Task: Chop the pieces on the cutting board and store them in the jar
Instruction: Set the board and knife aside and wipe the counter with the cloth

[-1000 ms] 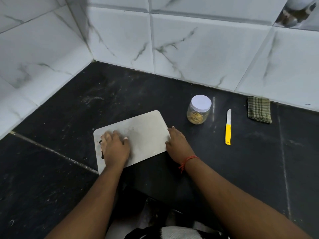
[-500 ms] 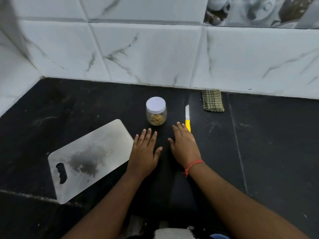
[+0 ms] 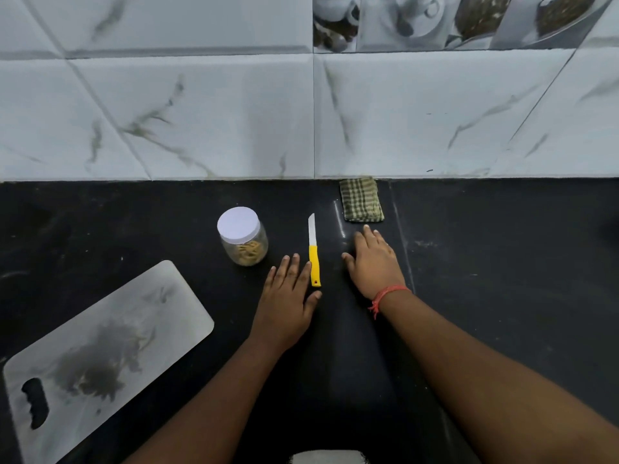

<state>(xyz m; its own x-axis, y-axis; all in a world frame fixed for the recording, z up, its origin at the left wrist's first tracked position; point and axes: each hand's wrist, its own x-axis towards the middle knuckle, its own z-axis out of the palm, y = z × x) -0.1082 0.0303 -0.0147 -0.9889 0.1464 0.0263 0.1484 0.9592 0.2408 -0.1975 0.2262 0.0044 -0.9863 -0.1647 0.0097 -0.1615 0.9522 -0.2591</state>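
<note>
Both hands lie flat and spread, left hand (image 3: 288, 296) touching the knife (image 3: 313, 252), right hand (image 3: 373, 262) just right; the capped jar (image 3: 244, 236) looks filled, so tidy gently.

Both hands lie flat on the counter (image 3: 502, 262), left hand (image 3: 288, 296) and right hand (image 3: 373, 262) flanking the knife (image 3: 314, 259); jar (image 3: 243, 236) capped, board (image 3: 110, 339) bare.
</note>
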